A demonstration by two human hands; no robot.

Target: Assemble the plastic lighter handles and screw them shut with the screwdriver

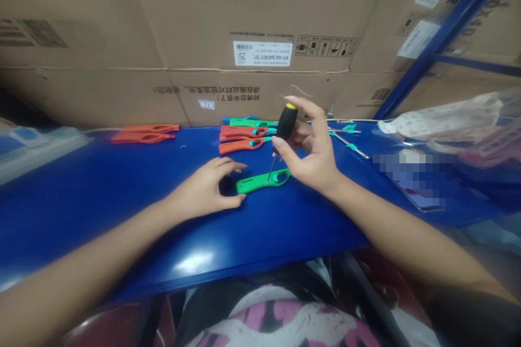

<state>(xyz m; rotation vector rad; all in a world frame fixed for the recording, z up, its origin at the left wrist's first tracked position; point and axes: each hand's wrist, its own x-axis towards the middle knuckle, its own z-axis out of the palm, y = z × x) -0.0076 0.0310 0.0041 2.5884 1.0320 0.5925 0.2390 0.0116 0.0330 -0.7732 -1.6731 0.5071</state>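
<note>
My right hand grips a screwdriver with a black handle and yellow end, held tilted. Its thin shaft points down, and the tip meets the face of a green lighter handle lying on the blue table. My left hand curves round the left end of that handle, thumb and fingers apart. The left thumb is right by the handle's lower edge; whether it touches cannot be told. A teal trigger shows in the handle's opening, and my right hand partly covers its right end.
Behind lie several orange, red and green lighter handles, with more orange ones at left. Metal rods with teal parts lie to the right, near plastic bags. Large cardboard boxes stand along the table's back edge.
</note>
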